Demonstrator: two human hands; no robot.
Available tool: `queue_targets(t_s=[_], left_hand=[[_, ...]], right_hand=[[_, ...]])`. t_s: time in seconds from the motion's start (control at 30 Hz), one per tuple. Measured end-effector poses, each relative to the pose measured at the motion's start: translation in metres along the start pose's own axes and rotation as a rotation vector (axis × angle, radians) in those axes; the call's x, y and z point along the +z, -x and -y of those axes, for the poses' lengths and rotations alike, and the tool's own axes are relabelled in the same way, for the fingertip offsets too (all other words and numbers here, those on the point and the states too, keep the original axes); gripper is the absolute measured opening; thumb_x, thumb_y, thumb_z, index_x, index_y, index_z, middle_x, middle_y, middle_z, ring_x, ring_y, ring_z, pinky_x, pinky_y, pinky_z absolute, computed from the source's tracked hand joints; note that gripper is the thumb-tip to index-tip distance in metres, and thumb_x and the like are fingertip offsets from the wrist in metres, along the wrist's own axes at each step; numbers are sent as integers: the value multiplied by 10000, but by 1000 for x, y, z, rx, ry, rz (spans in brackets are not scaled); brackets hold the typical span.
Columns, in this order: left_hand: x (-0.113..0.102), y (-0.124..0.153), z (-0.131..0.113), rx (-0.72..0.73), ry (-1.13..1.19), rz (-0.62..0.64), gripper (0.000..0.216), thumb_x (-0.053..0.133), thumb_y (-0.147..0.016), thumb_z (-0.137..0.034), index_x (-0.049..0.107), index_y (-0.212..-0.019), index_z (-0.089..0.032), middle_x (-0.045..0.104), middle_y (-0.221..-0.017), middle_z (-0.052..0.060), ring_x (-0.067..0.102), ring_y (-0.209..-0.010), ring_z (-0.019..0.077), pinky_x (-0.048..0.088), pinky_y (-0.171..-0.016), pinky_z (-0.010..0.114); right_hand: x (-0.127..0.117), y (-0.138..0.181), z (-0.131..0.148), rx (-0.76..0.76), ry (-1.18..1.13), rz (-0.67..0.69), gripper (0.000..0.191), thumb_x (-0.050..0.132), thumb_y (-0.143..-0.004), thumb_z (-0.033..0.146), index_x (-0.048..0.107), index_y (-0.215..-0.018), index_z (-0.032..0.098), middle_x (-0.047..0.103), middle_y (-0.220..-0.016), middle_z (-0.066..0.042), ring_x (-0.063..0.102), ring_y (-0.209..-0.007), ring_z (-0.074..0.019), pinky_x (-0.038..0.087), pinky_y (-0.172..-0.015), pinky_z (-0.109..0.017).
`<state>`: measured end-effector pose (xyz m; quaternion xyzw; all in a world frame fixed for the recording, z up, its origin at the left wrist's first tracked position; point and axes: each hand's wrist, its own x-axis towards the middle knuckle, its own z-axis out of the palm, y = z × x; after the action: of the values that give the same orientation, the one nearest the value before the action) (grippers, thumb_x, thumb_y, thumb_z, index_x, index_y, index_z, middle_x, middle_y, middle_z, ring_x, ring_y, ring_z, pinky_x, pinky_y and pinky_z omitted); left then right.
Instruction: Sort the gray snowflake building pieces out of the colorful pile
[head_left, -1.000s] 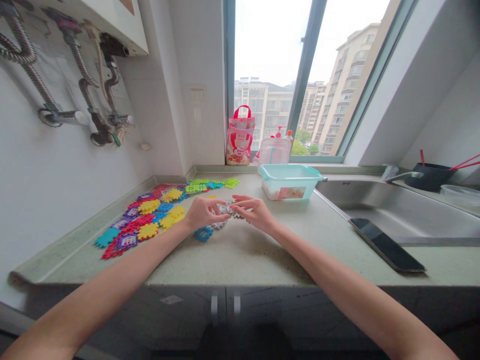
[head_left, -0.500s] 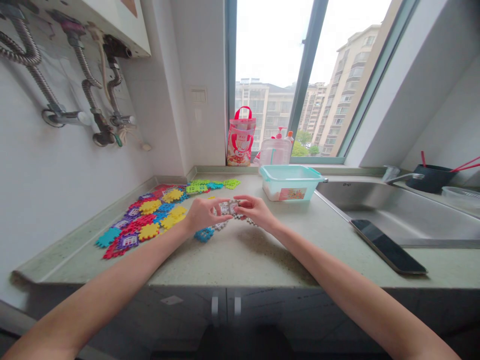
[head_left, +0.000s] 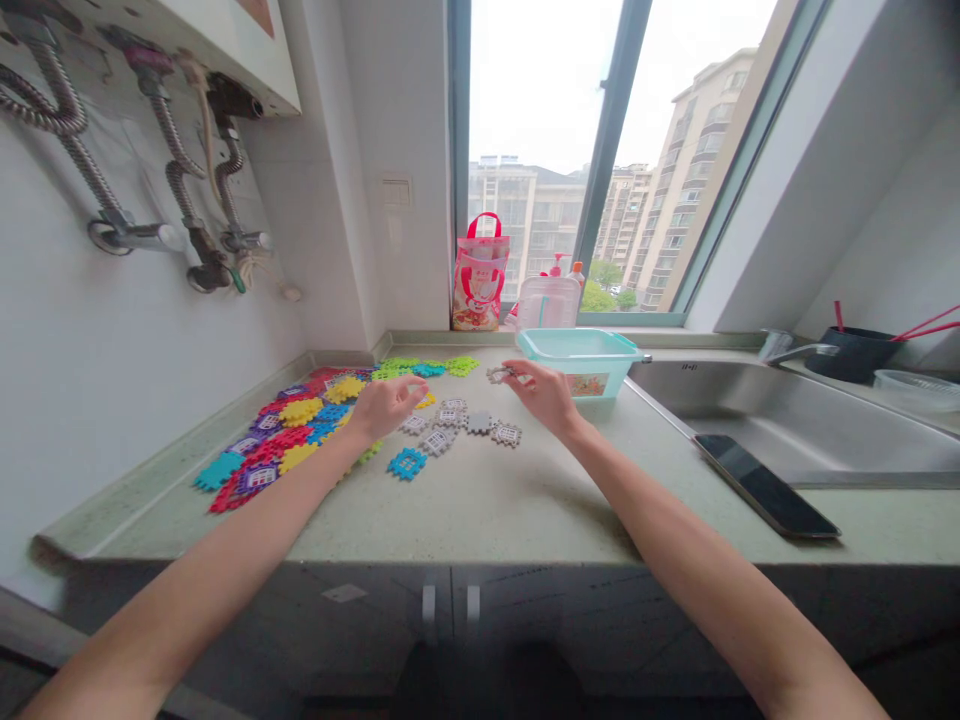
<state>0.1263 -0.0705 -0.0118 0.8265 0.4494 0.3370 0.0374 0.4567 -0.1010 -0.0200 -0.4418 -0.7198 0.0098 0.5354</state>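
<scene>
Pinching a grey tile (head_left: 498,375), the right hand (head_left: 544,396) hovers (left hand (head_left: 382,406) loosely curled, empty).

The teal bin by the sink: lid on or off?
Off. The teal bin stands upright, its rim uncovered; no lid shows. Its contents cannot be told.

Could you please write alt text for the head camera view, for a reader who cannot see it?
A person's right hand pinches a grey interlocking tile above a kitchen counter, near a teal plastic tub; the left hand hovers empty over more grey tiles. Colourful tiles spread along the left wall; a phone lies beside the sink.
</scene>
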Motion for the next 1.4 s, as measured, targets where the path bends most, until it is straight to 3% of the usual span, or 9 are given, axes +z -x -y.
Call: queue_targets(t_s=[0.1, 0.23, 0.4, 0.6, 0.67, 0.9, 1.07, 1.23, 1.4], left_hand=[[3, -2, 9, -50, -85, 24, 412, 600, -950, -577, 821, -1092, -259, 760, -707, 1, 701, -679, 204, 439, -637, 294], [7, -3, 16, -69, -137, 76, 378, 630, -922, -561, 833, -1070, -278, 789, -775, 11, 712, -700, 208, 457, -651, 299], [7, -4, 17, -73, -150, 98, 359, 623, -921, -551, 842, -1028, -288, 805, -805, 19, 722, -717, 214, 457, -635, 298], [5, -5, 21, -93, -172, 142, 339, 598, -908, -461, 841, -1064, -283, 818, -859, 25, 735, -764, 227, 478, -671, 304], [6, -5, 24, -89, -192, 159, 339, 585, -909, -429, 843, -1076, -285, 816, -864, 28, 738, -787, 237, 490, -689, 310], [-2, -7, 32, 86, -25, 297, 270, 644, -871, -401, 850, -1001, -283, 817, -1066, 34, 733, -951, 237, 545, -907, 321], [-10, 2, 21, 185, 65, 389, 544, 789, -811, -628, 794, -1219, -268, 746, -1294, 91, 656, -1246, 300, 470, -1114, 382], [1, 4, 12, 287, 33, 424, 850, 929, -654, -632, 694, -1409, -318, 630, -1482, 98, 541, -1406, 333, 390, -1206, 410], [-12, -10, 52, -1, -264, 98, 516, 631, -961, -591, 747, -1318, -237, 706, -1373, 113, 615, -1292, 313, 440, -1137, 399]], right_hand=[[-41, -15, -29, 33, 186, -224, 254, 679, -971, 356, 787, -1157, 221, 801, -1138, -98, 766, -876, -237, 601, -765, -347], [-75, -19, -58, 60, 344, -342, 272, 655, -990, 370, 789, -1148, 194, 798, -1095, -121, 767, -916, -266, 589, -818, -372], [-79, -18, -67, 87, 375, -351, 302, 616, -1019, 419, 790, -1143, 206, 799, -1086, -114, 767, -899, -261, 583, -815, -364], [-68, -18, -47, 16, 303, -374, 359, 600, -1029, 474, 794, -1123, 188, 795, -1076, -120, 753, -877, -252, 580, -774, -350], [-58, -13, -36, -20, 256, -276, 338, 605, -1031, 460, 795, -1140, 203, 792, -1101, -106, 747, -820, -222, 569, -717, -319], [-14, 8, -14, -272, 306, 378, 181, 688, -954, 235, 842, -1028, 292, 805, -990, -27, 725, -795, -173, 513, -745, -277], [-14, 10, -20, -254, 337, 503, 177, 725, -893, 225, 852, -996, 292, 801, -952, -26, 711, -775, -181, 512, -737, -286], [-17, 11, -22, -163, 306, 607, 190, 738, -891, 258, 859, -1034, 287, 817, -981, -38, 732, -784, -199, 530, -732, -301], [-18, 13, -15, -110, 179, 678, 209, 710, -913, 314, 855, -1057, 272, 824, -985, -36, 753, -833, -203, 552, -750, -289]])
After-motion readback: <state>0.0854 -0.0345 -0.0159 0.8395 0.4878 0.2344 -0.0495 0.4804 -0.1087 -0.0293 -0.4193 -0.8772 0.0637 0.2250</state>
